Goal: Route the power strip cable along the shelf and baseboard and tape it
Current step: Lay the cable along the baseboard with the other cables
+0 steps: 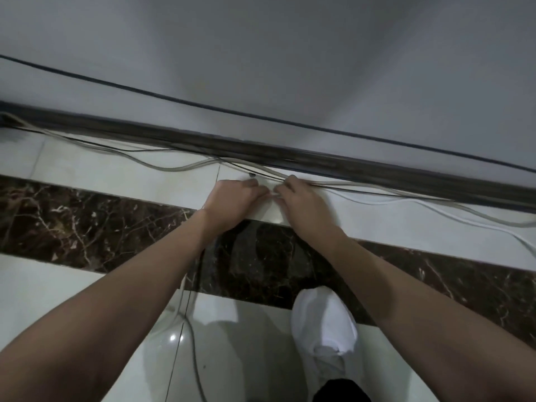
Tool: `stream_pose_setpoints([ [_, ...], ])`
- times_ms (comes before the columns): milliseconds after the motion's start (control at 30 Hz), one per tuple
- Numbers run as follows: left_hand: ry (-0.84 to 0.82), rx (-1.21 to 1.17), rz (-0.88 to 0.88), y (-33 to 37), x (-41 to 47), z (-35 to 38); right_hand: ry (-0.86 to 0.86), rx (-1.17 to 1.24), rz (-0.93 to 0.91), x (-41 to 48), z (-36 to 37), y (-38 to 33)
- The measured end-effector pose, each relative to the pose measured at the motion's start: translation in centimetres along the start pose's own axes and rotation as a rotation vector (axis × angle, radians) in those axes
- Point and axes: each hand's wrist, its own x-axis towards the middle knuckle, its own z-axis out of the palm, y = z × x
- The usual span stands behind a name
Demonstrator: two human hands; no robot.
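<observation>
A grey-white power strip cable [162,167] snakes over the pale floor tiles in front of the dark baseboard [333,161]. Thinner black and white cables run beside it. My left hand [232,203] and my right hand [301,203] meet over the cables near the baseboard. Both have curled fingers, and they pinch something small and pale between them, probably a piece of tape, right at the cable. The fingertips hide what lies under them.
A dark cable [261,116] runs along the grey wall above the baseboard. A brown marble strip [87,224] crosses the floor. My white shoe [324,329] stands on the glossy tile below. More cable [188,329] trails down by my left forearm.
</observation>
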Motion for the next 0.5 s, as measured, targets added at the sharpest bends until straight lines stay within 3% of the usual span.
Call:
stream_pose_setpoints([
  [67, 0.051, -0.037, -0.025, 0.4, -0.1, -0.3, -0.020, -0.046, -0.003, 0.9, 0.1, -0.2],
  [233, 0.026, -0.363, -0.503, -1.3, -2.7, -0.5, -0.035, -0.129, 0.128, 2.4, -0.7, 0.0],
  [433, 0.012, -0.970, -0.796, -2.6, -4.0, -1.3, -0.012, -0.113, 0.176, 2.7, -0.4, -1.3],
  [500, 0.019, -0.929, -0.762, -2.7, -3.6, -1.4, 0.004, -0.092, 0.215, 2.5, -0.3, -1.4],
])
